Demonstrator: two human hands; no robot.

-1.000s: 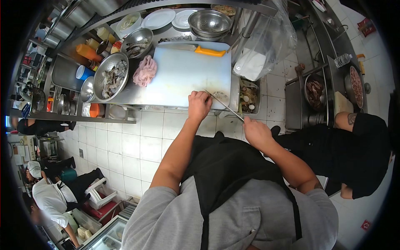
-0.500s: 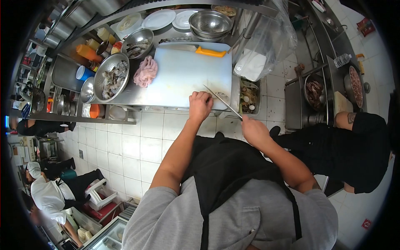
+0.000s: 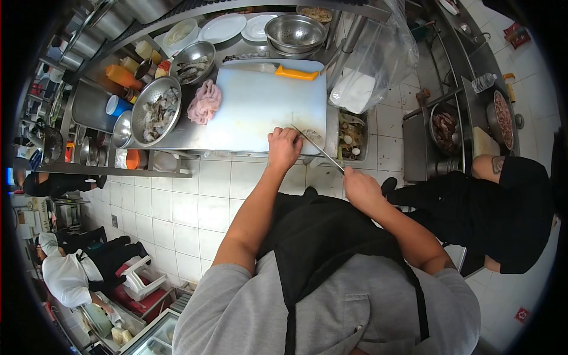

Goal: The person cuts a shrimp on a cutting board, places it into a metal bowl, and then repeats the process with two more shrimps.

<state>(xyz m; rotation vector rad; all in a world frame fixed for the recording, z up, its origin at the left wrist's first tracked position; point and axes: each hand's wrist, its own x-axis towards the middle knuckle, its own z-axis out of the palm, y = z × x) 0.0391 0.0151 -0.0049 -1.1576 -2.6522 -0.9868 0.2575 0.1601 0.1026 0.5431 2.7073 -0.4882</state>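
Note:
My right hand [image 3: 362,188] grips a knife [image 3: 323,152] by its handle. Its thin blade slants up and left across the near edge of the white cutting board [image 3: 254,100], with the tip beside my left fingers. My left hand [image 3: 285,147] presses down on the board with curled fingers, and whatever lies under them is hidden. Just right of the blade lies a small greyish piece, apparently a shrimp [image 3: 313,136]. A second knife with a yellow handle [image 3: 296,73] rests at the board's far edge. The crumpled pink cloth [image 3: 205,102] sits at the board's left edge.
Left of the board stand a colander of shrimp [image 3: 145,126] and a smaller shrimp bowl [image 3: 188,71]. Stacked colanders [image 3: 296,31] stand behind. A scrap bin [image 3: 353,142] and plastic bag [image 3: 370,77] are at the right. A co-worker [image 3: 503,213] stands close on the right.
My hands and the knife stay almost in place, with the blade's angle slightly changed. More of the shrimp-like piece shows beside it. The white-shirted co-worker at lower left has shifted an arm.

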